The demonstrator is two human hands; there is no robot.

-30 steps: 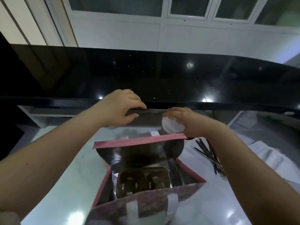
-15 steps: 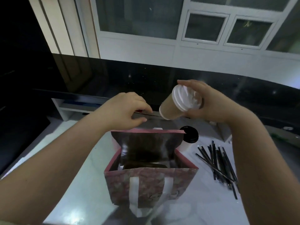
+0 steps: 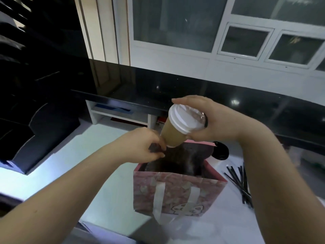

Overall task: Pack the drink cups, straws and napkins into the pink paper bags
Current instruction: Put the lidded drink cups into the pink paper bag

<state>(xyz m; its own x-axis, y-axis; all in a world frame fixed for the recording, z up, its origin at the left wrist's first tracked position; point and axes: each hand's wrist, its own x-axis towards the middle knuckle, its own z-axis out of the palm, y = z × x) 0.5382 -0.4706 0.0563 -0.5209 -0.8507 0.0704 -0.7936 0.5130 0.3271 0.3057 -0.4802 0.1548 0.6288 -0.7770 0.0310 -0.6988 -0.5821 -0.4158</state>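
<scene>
A pink paper bag (image 3: 177, 194) with white ribbon handles stands open on the white counter. My right hand (image 3: 216, 118) grips a tan paper cup (image 3: 173, 134) by its white lid (image 3: 184, 118), tilted, with its base over the bag's mouth at the far rim. My left hand (image 3: 140, 147) pinches the bag's far left rim and holds it open. The bag's inside is dark and I cannot see what lies in it. Several black straws (image 3: 241, 184) lie on the counter to the bag's right.
A black-lidded cup (image 3: 221, 153) stands just behind the bag on the right. A black raised ledge (image 3: 193, 88) runs along the back, with a white shelf unit (image 3: 119, 113) under it. The white counter (image 3: 61, 173) stretches out to the bag's left.
My right hand has lifted the cup from the counter and brought it down toward the bag's mouth. My left hand keeps hold of the bag's rim. The view has shifted upward.
</scene>
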